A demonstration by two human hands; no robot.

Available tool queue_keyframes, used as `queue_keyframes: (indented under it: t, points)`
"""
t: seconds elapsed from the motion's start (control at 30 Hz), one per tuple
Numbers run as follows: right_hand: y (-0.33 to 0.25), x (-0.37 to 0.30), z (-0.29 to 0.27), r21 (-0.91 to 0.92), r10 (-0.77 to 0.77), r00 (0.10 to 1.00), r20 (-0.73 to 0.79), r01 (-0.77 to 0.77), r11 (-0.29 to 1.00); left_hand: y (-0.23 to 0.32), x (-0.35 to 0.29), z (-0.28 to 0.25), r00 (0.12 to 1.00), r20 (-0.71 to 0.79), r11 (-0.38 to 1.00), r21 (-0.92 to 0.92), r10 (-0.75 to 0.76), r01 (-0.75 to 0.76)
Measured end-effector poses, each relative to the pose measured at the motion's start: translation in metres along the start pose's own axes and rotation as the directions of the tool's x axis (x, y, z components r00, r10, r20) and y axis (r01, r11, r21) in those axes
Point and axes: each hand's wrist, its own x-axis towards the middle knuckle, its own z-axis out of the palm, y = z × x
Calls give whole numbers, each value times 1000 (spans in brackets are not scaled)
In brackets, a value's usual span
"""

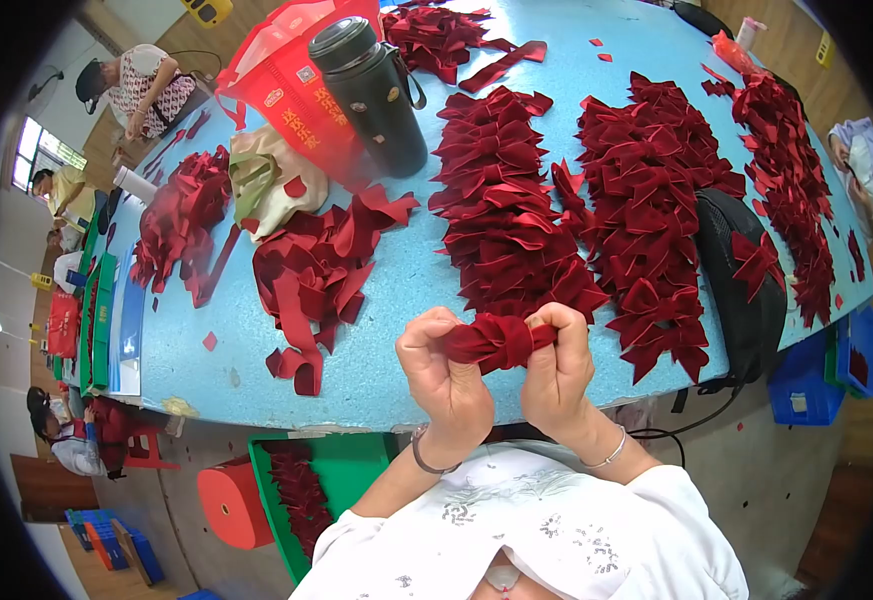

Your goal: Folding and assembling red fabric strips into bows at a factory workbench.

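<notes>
A wide light-blue tabletop [396,330] is seen from the head view, and most of it is covered with dark red ribbon things. Two long rows of finished dark red bows [506,210] are laid down the middle, and more bows [791,180] are spread along the right edge. Loose red ribbon pieces [311,270] are piled on the left part. A black flask [376,90] is stood near the far side, just beside a red bag [291,85] with small square labels on it. A beige bag [261,180] is laid in front of the red bag. A black bag [746,290] is set on the right, near the bows. Below the tabletop, a green tray [356,465] holding more ribbon is seen on the grey floor, next to a red stool [231,500]. Blue crates [806,385] are placed on the right. Other people are seated far off on the left. A red bow [496,340] is held up over the near edge of the tabletop. It is pinched on one end by the fingers of the left hand [446,375] and on the other end by the fingers of the right hand [556,370], all curled tight around it.
</notes>
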Motion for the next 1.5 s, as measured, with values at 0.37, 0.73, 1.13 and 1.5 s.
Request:
queue_keyframes:
  t: [0.37, 0.73, 1.13, 1.5]
  points:
    - [1, 9, 2, 33, 82, 996, 32, -83, 996, 12, 3, 2, 927, -53, 927, -68, -372, 368]
    - [7, 10, 1, -118, 120, 991, 53, -113, 987, 12, -2, -11, 824, 39, 806, -188, -565, 561]
    - [16, 12, 2, -122, 276, 961, 32, -270, 955, -4, -6, -5, 965, -36, 966, -10, -258, 258]
    - [16, 17, -5, -142, 167, 984, 65, -157, 977, 5, 7, -12, 800, 181, 785, -161, -572, 598]
